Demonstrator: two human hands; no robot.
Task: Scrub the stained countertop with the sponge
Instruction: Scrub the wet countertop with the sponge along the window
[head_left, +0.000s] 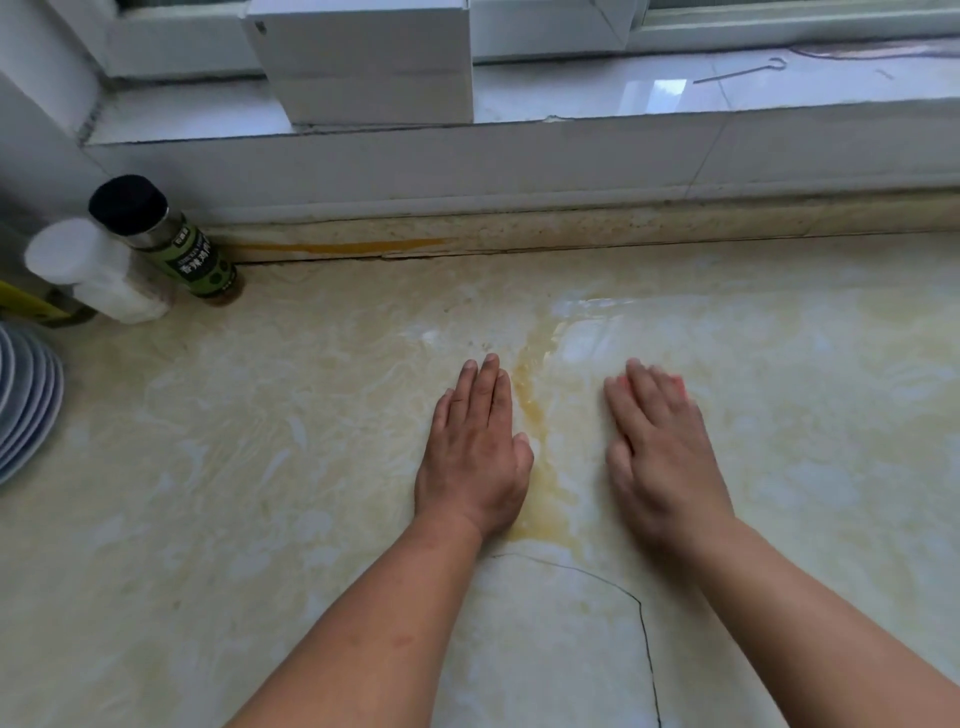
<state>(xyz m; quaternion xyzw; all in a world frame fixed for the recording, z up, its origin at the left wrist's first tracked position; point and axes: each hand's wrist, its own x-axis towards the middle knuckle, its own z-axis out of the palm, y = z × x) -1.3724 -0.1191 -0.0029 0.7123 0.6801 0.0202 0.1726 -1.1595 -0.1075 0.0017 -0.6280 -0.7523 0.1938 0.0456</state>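
Observation:
The beige marbled countertop (260, 467) carries a yellow-brown stain (535, 415) that runs as a streak from the middle toward me. My left hand (475, 452) lies flat on the counter just left of the streak, fingers straight and together. Right of the streak, my right hand (660, 447) presses flat, slightly blurred. A pink edge (681, 385) shows past its fingertips; it could be a sponge under the palm, but most of it is hidden. A shiny wet patch (587, 338) lies just beyond the fingers.
Two spice bottles, one black-capped (166, 239) and one white (98, 270), stand at the back left. Stacked plates (26, 400) sit at the left edge. A white box (363, 62) and a metal hook (743, 71) rest on the raised windowsill. A crack (641, 618) crosses the near counter.

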